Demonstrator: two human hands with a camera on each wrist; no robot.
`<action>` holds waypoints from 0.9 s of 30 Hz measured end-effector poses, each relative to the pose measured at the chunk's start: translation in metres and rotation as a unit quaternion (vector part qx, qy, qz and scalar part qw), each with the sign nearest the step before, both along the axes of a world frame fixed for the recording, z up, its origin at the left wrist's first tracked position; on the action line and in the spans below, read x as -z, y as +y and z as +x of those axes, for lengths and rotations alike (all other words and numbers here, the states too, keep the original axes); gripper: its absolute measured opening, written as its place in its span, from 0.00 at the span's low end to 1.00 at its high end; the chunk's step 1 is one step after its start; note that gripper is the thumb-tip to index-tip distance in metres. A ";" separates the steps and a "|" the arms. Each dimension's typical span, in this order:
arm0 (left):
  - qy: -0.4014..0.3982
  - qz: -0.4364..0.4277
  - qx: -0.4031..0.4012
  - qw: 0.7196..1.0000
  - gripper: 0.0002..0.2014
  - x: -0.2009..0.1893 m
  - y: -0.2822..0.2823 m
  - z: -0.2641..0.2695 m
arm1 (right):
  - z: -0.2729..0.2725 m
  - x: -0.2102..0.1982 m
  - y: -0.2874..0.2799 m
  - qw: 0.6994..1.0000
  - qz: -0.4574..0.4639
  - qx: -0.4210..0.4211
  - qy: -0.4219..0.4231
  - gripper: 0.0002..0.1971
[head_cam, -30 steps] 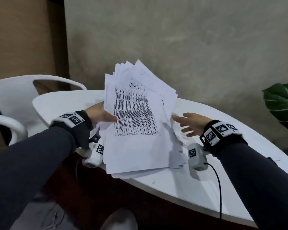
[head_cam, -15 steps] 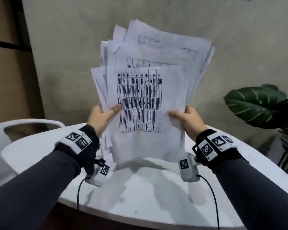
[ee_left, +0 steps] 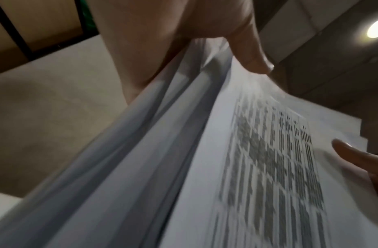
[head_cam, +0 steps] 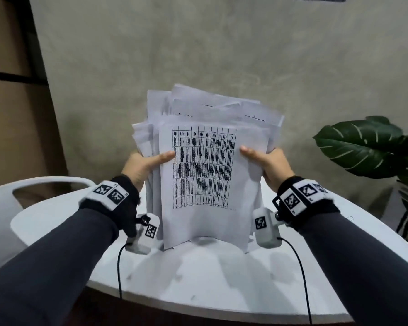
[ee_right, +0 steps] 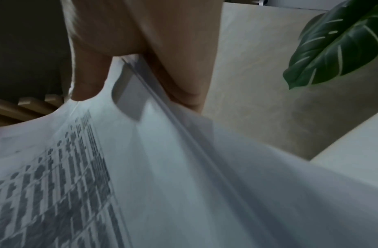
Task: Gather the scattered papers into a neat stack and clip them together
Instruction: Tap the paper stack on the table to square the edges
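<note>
A bundle of white papers [head_cam: 205, 222] stands upright on its bottom edge on the white table [head_cam: 198, 278]; the front sheet carries a printed table. Its top edges are uneven and fanned. My left hand [head_cam: 144, 163] grips the left side, thumb on the front sheet. My right hand [head_cam: 266, 161] grips the right side the same way. In the left wrist view the papers [ee_left: 183, 167] run between thumb and palm of the left hand [ee_left: 204, 33]. In the right wrist view the papers [ee_right: 183, 184] sit under the thumb of the right hand [ee_right: 130, 42]. No clip is visible.
A white chair [head_cam: 33, 191] stands at the table's left. A large-leafed green plant [head_cam: 368, 149] stands at the right, also in the right wrist view as the plant [ee_right: 332, 47]. A grey wall [head_cam: 198, 55] is behind.
The papers went from lying tilted on the table in my left hand to standing upright held by both hands. They have since dropped lower, bottom edge on the table.
</note>
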State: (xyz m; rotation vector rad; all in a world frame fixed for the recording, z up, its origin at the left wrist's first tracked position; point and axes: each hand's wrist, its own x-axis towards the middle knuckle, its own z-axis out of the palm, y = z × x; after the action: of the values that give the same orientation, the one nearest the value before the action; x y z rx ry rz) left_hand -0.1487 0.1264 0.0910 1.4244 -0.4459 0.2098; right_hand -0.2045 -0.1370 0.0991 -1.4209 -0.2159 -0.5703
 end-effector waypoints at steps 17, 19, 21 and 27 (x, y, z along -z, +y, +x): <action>0.004 -0.030 -0.065 0.997 0.17 -0.024 -0.029 -0.004 | 0.019 -0.025 0.016 0.995 -0.021 0.100 -0.009 0.12; -0.013 -0.057 -0.051 0.997 0.34 -0.030 -0.030 -0.007 | 0.021 -0.033 0.013 0.992 -0.022 0.107 -0.062 0.30; -0.013 -0.055 -0.026 0.998 0.42 -0.023 -0.029 -0.010 | 0.020 -0.028 0.009 0.977 -0.075 0.168 -0.104 0.45; -0.028 -0.013 -0.011 0.999 0.41 -0.001 -0.030 -0.008 | 0.014 -0.009 0.007 0.898 -0.249 0.290 -0.217 0.55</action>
State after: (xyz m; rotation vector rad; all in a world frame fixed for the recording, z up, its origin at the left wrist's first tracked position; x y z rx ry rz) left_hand -0.1567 0.0960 0.0916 1.4007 -0.4727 0.2724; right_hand -0.1910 -0.1303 0.1079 -1.8491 -0.3085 -1.4097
